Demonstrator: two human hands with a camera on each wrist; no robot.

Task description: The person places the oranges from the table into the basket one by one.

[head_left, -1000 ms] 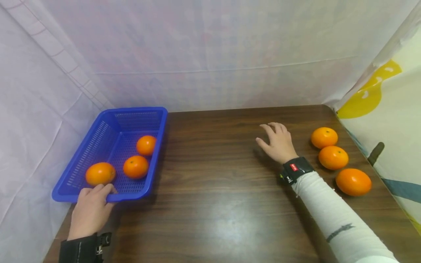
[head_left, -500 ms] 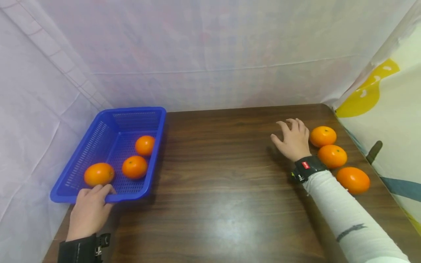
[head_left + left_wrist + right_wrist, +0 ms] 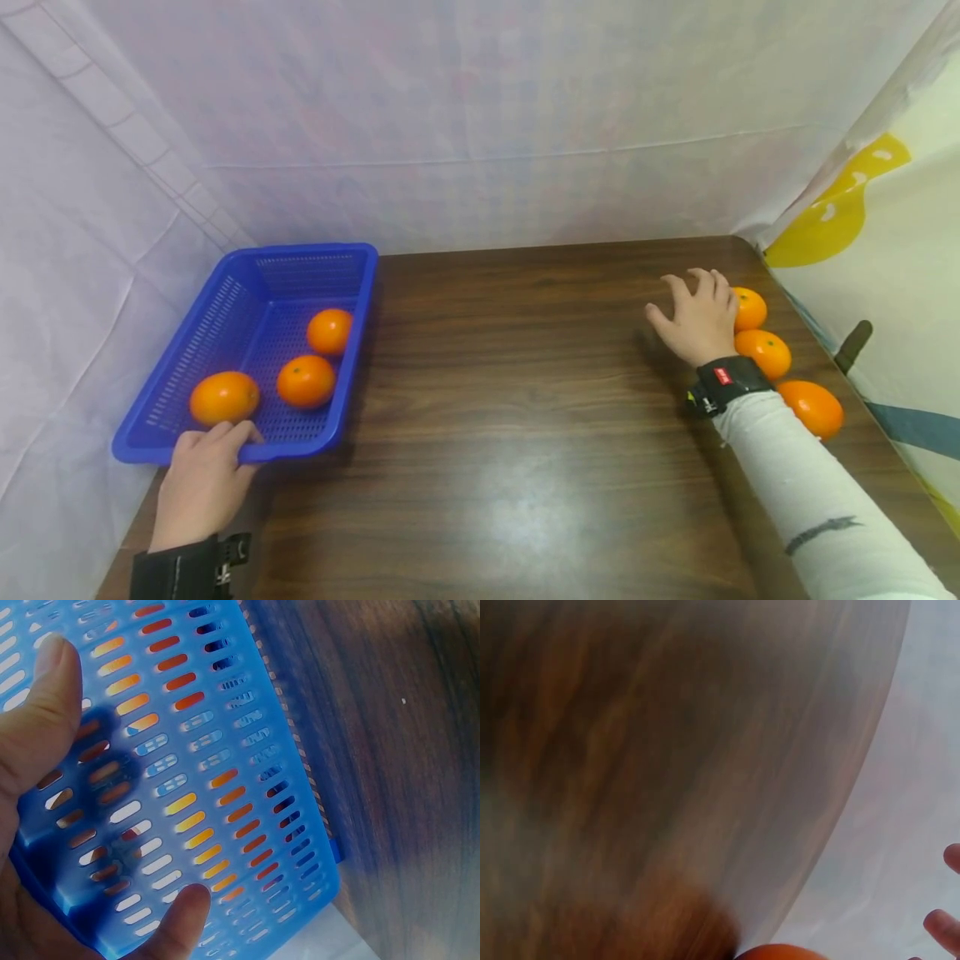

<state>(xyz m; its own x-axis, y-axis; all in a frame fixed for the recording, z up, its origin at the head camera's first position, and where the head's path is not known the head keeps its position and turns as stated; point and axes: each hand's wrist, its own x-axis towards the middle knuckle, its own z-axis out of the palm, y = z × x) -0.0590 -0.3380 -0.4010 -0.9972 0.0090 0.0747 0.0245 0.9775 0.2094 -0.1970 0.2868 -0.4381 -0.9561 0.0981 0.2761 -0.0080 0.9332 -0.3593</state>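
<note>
My left hand (image 3: 206, 483) grips the near rim of a blue plastic basket (image 3: 355, 350), its thumb and a finger against the slotted wall (image 3: 165, 750) in the left wrist view. Inside the basket lie three orange citrus fruits, one at the left (image 3: 225, 397), one at the right (image 3: 306, 382) and one farther back (image 3: 330, 332). My right hand (image 3: 697, 321) hovers over the table with fingers spread and nothing in them. It partly covers the farthest orange (image 3: 750, 309) of a row of three. The middle orange (image 3: 765, 353) and the nearest orange (image 3: 812, 409) sit beside the wrist and sleeve.
Brown wood-grain table (image 3: 480, 400) stretches between the basket and the row of oranges. A pale cloth (image 3: 480, 125) hangs behind the back edge. Another cloth with yellow print (image 3: 825, 225) hangs along the right edge. White sheeting (image 3: 67, 292) stands close at the basket's left.
My right hand has moved rightward across the table to the row of oranges, now overlapping the farthest one in the head view. My left hand stays on the basket rim.
</note>
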